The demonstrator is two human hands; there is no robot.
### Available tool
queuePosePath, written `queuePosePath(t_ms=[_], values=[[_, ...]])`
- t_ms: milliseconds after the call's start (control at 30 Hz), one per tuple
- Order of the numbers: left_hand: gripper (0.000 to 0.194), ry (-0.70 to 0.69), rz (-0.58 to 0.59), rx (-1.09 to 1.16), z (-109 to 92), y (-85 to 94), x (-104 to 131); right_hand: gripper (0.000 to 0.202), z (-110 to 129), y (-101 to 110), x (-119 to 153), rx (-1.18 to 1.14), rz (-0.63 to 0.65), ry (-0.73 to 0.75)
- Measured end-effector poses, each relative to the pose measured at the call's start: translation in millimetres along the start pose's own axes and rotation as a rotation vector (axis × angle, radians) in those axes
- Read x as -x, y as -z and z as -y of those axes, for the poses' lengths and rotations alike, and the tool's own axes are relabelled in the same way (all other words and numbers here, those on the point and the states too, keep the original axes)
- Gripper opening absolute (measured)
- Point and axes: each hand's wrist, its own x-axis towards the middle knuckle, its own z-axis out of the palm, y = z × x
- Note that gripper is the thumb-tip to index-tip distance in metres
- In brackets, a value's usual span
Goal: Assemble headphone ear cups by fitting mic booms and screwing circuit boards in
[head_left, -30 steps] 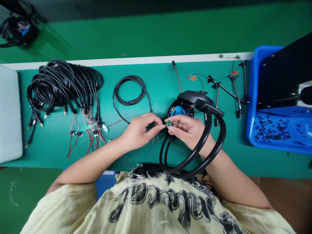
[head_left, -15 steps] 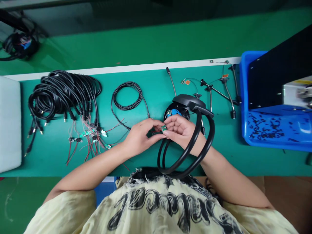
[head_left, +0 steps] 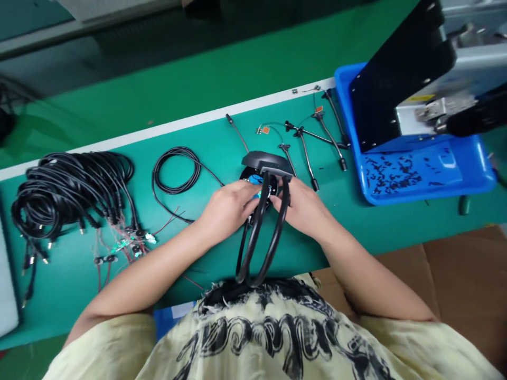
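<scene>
A black round housing [head_left: 273,186] with blue parts [head_left: 255,180] inside sits between my hands. Attached to it are a dark grey head [head_left: 267,162] and two thick black tubes [head_left: 258,232] that loop toward my body. My left hand [head_left: 227,211] is closed at the housing's left side, fingertips pinching a small green circuit board [head_left: 260,195] just over the opening. Curled around the right side of the housing is my right hand [head_left: 303,208], its thumb near the board. The tubes partly cover the fingertips of my right hand.
A coiled black cable [head_left: 176,171] lies left of the housing. Farther left is a pile of black cables [head_left: 75,184] with wired circuit boards [head_left: 127,243]. Several gooseneck stems [head_left: 304,158] lie to the right, beside a blue tray [head_left: 368,195] holding small black pieces and a machine [head_left: 396,89].
Both hands have brought the small circuit board from in front of the housing to its opening. My view has turned, so the bench looks tilted and shifted left.
</scene>
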Motion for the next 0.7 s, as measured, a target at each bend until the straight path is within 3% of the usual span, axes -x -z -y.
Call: queuePosePath(t_ms=[100,233,367,533,700], values=[[0.019,0.025,-0.031,-0.038,-2,-2.4,-6,0.043,3,0,-3,-0.03,-0.019,0.038],[0.02,0.128,-0.065,-0.02,2,-1.0,1,0.031,14,11,7,0.322,-0.129,0.255],[0.022,0.131,-0.128,0.05,7,-1.9,6,0.025,17,20,2,0.48,0.129,0.591],[0.021,0.158,-0.1,0.001,7,-3.4,7,0.019,14,16,-11,0.499,0.239,0.673],[0.022,0.149,-0.12,0.028,8,-4.7,7,0.019,18,11,-7,0.52,0.213,0.677]])
